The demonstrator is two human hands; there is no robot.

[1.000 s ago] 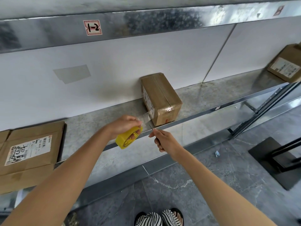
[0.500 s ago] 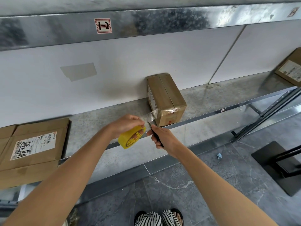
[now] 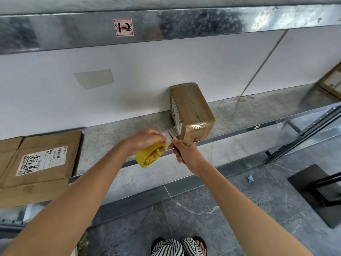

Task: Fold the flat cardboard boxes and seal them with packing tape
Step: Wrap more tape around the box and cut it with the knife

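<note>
A small folded cardboard box [image 3: 191,109] stands on the metal shelf [image 3: 239,115] against the white wall. A strip of clear tape [image 3: 174,130] runs from its near left corner to a yellow tape roll [image 3: 150,157]. My left hand [image 3: 144,138] grips that roll from above, just in front of the shelf edge. My right hand [image 3: 186,151] grips a dark-handled cutter [image 3: 175,145], whose blade tip touches the stretched tape right of the roll.
Flat cardboard with a printed label [image 3: 39,159] lies on the shelf at the left. Another labelled box [image 3: 332,84] sits at the far right. A black stand base [image 3: 317,191] and rack legs occupy the tiled floor at right. My striped shoes [image 3: 177,246] are below.
My right hand has moved left and up, bringing the cutter to the tape strip. The left hand keeps the roll pulled away from the box.
</note>
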